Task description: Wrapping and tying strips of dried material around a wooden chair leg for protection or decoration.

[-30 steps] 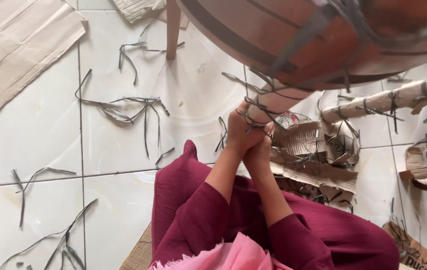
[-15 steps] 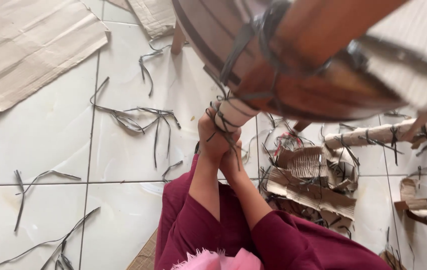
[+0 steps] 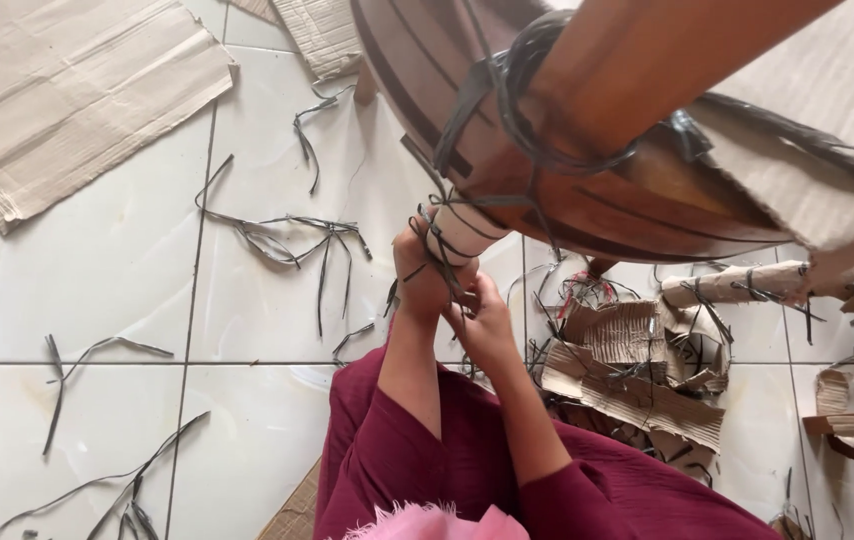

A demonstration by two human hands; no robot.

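**Cardboard-wrapped leg bound in dark strapping**

Cardboard sheet (image 3: 67,95) lies flat at the far left on the white tiled floor (image 3: 117,290), with cut strap pieces (image 3: 287,235) scattered beside it. Moving right, I see my left hand (image 3: 422,275) with its grip clenched around the cardboard-wrapped leg (image 3: 462,235), which juts down from the brown wooden furniture (image 3: 587,150) near the middle of the view. Just beside it, my right hand (image 3: 487,320) pinches the dark strapping (image 3: 437,250) wound over that wrap, fingers closed on a strand. Farther right, a heap of torn cardboard scraps (image 3: 637,370) rests on the floor, and another wrapped leg (image 3: 777,280) lies beyond it.
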